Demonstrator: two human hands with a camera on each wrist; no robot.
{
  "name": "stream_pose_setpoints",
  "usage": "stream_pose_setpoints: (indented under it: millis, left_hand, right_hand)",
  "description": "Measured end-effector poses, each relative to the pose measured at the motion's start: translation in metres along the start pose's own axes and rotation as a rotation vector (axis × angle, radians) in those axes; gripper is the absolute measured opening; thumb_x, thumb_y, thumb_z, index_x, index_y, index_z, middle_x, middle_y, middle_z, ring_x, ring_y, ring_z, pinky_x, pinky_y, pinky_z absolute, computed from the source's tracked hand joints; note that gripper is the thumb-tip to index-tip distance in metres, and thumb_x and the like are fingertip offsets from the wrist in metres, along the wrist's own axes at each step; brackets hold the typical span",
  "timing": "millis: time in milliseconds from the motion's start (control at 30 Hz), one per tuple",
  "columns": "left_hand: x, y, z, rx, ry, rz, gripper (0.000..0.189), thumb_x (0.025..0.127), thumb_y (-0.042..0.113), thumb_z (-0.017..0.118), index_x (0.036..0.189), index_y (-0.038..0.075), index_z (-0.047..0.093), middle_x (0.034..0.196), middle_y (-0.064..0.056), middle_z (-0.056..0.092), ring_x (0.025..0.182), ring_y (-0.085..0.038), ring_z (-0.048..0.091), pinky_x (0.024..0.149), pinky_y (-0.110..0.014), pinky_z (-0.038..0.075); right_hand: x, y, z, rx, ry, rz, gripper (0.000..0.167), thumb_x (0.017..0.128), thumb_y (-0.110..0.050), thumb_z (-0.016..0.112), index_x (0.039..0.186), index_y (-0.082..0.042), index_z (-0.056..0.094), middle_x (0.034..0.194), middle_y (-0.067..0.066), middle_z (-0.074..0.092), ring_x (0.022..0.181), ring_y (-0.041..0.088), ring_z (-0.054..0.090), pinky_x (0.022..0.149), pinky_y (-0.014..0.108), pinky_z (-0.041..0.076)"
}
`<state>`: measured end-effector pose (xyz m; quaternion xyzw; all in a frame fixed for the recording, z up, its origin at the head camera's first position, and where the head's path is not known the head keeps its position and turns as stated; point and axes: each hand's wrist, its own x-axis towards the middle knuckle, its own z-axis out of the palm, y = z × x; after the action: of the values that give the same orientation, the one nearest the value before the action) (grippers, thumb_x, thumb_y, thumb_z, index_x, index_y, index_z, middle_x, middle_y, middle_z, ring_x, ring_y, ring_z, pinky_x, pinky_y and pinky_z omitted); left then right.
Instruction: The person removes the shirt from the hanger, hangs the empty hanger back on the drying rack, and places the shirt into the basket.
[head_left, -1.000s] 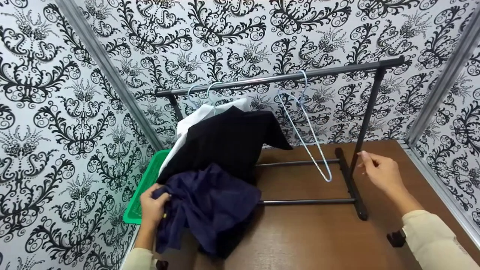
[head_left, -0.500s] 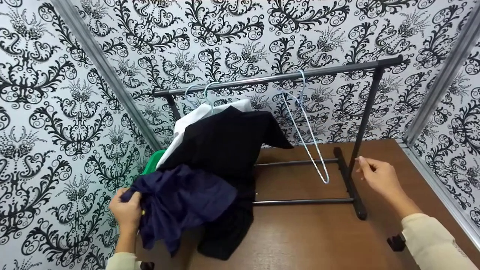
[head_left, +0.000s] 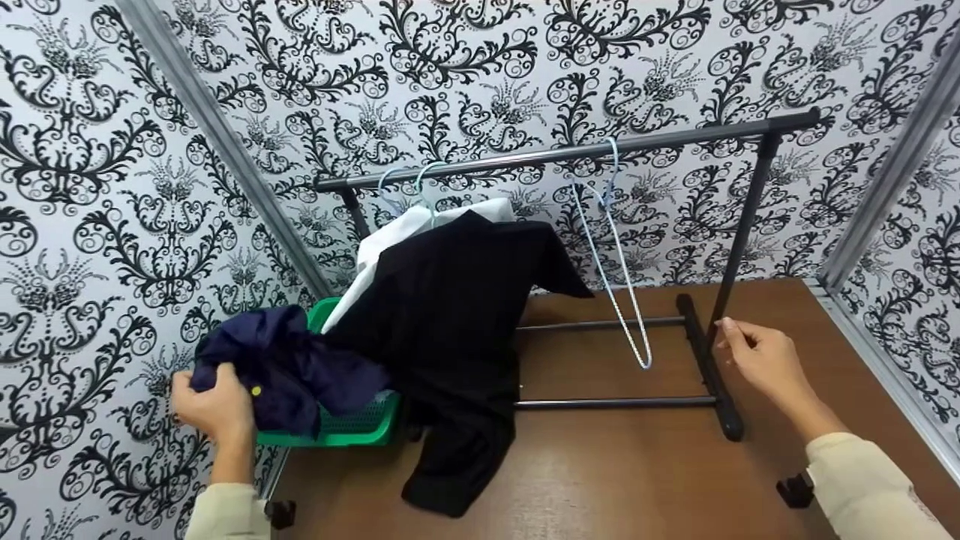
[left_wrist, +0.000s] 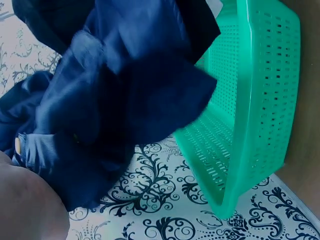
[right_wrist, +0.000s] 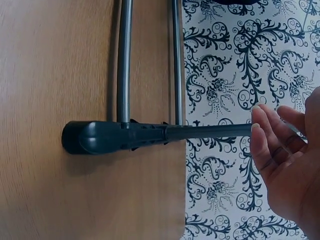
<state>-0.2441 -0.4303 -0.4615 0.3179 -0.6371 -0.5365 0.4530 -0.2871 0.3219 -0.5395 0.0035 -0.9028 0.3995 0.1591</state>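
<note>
My left hand grips a bunched navy garment with a yellow button, held up over the green basket at the left. In the left wrist view the navy garment hangs beside the open side of the basket. A black short-sleeved shirt hangs on the rack, in front of a white shirt. At the right upright of the clothes rack, my right hand stays with fingers loosely bent, holding nothing; its fingertips are right at the post in the right wrist view.
The rack's top rail runs across the back. A bare pale-blue hanger hangs from it right of the shirts. The rack's base feet stand on the brown table. Patterned walls close in the sides and back.
My left hand has carried the navy garment leftward, off the front of the black shirt to over the green basket. The black shirt's lower part now shows. My right hand has barely moved.
</note>
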Motion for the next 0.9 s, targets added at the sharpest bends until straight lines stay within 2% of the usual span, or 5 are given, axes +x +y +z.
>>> stream_pose_setpoints:
  millis: [167,333,567,667,900]
  left_hand:
    - [-0.005,-0.008,0.017,-0.003,-0.033,-0.005,0.027,0.090,0.003,0.067,0.082,0.015,0.044,0.091,0.003,0.044,0.086,-0.011,0.045,0.078,-0.028,0.038]
    - [-0.011,-0.015,0.032,0.082,-0.064,0.037,0.027,0.089,0.004,0.067,0.082,0.015,0.044,0.094,0.000,0.047,0.089,-0.016,0.045,0.081,-0.027,0.038]
    - [-0.021,-0.026,0.048,0.241,-0.099,0.106,0.022,0.090,0.006,0.069,0.090,0.003,0.047,0.111,-0.020,0.053,0.105,-0.039,0.049,0.098,-0.051,0.040]
    - [-0.026,-0.036,0.055,0.271,-0.121,0.129,0.019,0.091,0.006,0.067,0.097,-0.001,0.051,0.119,-0.028,0.054,0.111,-0.047,0.052,0.103,-0.058,0.041]
    - [-0.042,-0.074,0.069,0.334,-0.210,0.221,0.021,0.094,0.004,0.065,0.108,-0.007,0.055,0.123,-0.031,0.050,0.114,-0.052,0.053,0.105,-0.061,0.044]
  right_hand:
    - [0.000,0.000,0.002,0.010,0.000,-0.005,0.048,0.114,-0.041,0.048,0.116,-0.004,0.079,0.088,0.018,0.079,0.063,0.003,0.067,0.058,0.022,0.050]
    - [-0.002,0.002,0.002,0.000,-0.006,0.011,0.050,0.114,-0.043,0.047,0.121,-0.004,0.078,0.095,0.022,0.080,0.063,0.002,0.067,0.058,0.022,0.050]
    - [-0.002,0.006,-0.003,0.003,-0.004,0.024,0.051,0.115,-0.042,0.046,0.125,-0.003,0.076,0.097,0.021,0.080,0.062,-0.004,0.065,0.057,0.023,0.050]
    - [-0.003,0.005,-0.005,0.007,0.000,0.035,0.051,0.115,-0.042,0.045,0.124,-0.004,0.077,0.096,0.019,0.081,0.062,-0.003,0.066,0.057,0.023,0.050]
    - [-0.004,-0.001,-0.006,-0.002,-0.020,0.058,0.054,0.114,-0.045,0.046,0.116,-0.002,0.078,0.091,0.012,0.081,0.064,0.002,0.070,0.057,0.025,0.048]
